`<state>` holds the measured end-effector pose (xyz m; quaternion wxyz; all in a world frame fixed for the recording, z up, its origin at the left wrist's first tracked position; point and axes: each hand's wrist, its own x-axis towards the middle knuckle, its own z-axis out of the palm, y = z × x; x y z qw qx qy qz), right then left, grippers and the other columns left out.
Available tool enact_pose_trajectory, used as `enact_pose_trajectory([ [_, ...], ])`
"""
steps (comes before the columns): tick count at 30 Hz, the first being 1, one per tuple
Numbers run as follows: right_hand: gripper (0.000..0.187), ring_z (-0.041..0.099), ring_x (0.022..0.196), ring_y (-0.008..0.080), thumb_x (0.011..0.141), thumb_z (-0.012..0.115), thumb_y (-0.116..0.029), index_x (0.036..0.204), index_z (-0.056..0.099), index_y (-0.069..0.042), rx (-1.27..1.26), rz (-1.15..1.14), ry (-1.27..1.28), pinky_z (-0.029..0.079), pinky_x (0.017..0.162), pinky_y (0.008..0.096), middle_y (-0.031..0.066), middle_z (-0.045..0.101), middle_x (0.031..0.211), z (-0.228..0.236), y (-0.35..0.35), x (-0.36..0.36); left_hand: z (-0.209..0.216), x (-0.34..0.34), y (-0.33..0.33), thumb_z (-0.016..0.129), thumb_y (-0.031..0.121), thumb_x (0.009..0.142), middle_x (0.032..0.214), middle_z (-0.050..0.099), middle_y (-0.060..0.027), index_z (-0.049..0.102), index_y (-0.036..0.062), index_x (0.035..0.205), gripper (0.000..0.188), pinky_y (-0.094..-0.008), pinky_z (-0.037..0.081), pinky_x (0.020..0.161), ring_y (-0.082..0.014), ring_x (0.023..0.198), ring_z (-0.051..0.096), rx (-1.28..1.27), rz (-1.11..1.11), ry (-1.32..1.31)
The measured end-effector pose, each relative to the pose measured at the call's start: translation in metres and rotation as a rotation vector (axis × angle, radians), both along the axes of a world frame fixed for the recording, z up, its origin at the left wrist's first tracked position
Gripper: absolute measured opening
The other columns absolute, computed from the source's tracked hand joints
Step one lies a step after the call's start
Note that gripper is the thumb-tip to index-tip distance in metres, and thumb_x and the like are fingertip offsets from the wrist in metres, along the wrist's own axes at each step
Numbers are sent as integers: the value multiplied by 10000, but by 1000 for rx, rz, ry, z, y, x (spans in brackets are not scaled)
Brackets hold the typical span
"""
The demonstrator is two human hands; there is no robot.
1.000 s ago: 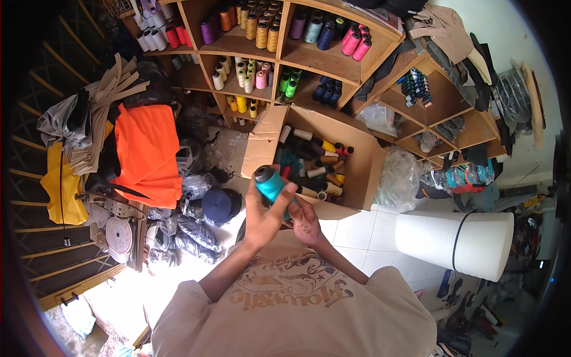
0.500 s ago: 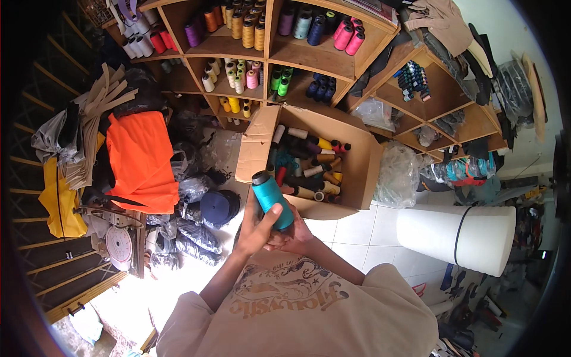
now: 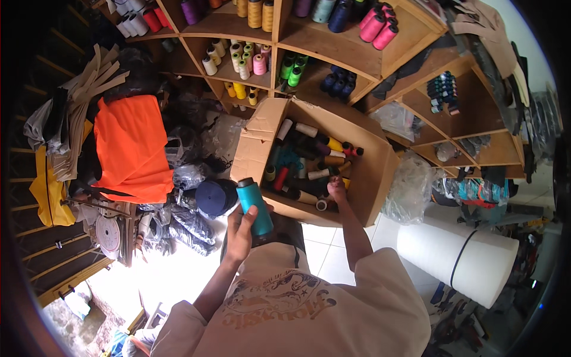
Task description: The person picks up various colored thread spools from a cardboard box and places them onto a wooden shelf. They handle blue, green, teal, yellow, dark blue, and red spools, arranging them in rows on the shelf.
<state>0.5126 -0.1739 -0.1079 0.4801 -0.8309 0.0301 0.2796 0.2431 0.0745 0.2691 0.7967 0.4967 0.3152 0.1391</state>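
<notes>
The bare right hand (image 3: 336,189) has left the base of the teal cylindrical thread spool (image 3: 254,207) and now extends into the open brown cardboard box (image 3: 376,169), fingers curled among mixed-coloured thread spools (image 3: 318,174). The bare left hand (image 3: 239,234) now grips the teal spool alone.

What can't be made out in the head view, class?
In the head view:
Fingers of the left hand: mostly hidden behind the teal spool.
Whether the right hand grips anything: too small.
Floor of the cardboard box: largely covered by piled spools.
Purple spool beside the light blue one: top cut off by upper edge.
</notes>
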Motion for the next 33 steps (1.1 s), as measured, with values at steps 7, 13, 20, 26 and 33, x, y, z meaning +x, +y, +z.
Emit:
enact_pose_trajectory([
  [7, 122, 582, 668, 186, 916, 542, -216, 971, 576, -113, -170, 131, -68, 469, 643, 308, 67, 582, 759, -103, -11, 35, -38, 25, -3, 491, 463, 941, 830, 647, -125, 570, -49, 1112, 546, -292, 502, 712, -176, 778, 637, -171, -89, -55],
  [13, 90, 580, 695, 186, 915, 555, -236, 946, 565, -152, -58, 197, -189, 457, 665, 310, 52, 558, 750, -152, -29, 65, -41, 44, 12, 505, 451, 934, 812, 635, -112, 572, -51, 1113, 536, -279, 487, 695, -163, 752, 620, -159, -54, -57],
  [20, 484, 582, 1093, 254, 892, 594, -341, 1298, 516, -90, -767, 411, -229, 475, 931, 391, 113, 597, 1159, -126, 16, 23, -51, 52, 14, 515, 471, 918, 812, 636, -109, 577, -43, 1106, 551, -281, 490, 678, -160, 741, 623, -114, -92, 30],
  [26, 849, 404, 1353, 367, 779, 672, -508, 1392, 426, 27, -888, 430, -119, 340, 1130, 417, 235, 353, 1498, -125, 16, 7, -54, 55, 15, 519, 482, 912, 801, 634, -106, 576, -40, 1101, 558, -287, 490, 662, -160, 737, 623, -114, -119, 28],
  [33, 705, 487, 1286, 359, 774, 682, -517, 1282, 572, -40, -748, 250, 83, 417, 1053, 405, 252, 521, 1354, -91, 16, 39, -43, 47, 15, 519, 482, 911, 802, 629, -98, 575, -36, 1105, 556, -289, 486, 678, -160, 747, 619, -130, -114, 18],
])
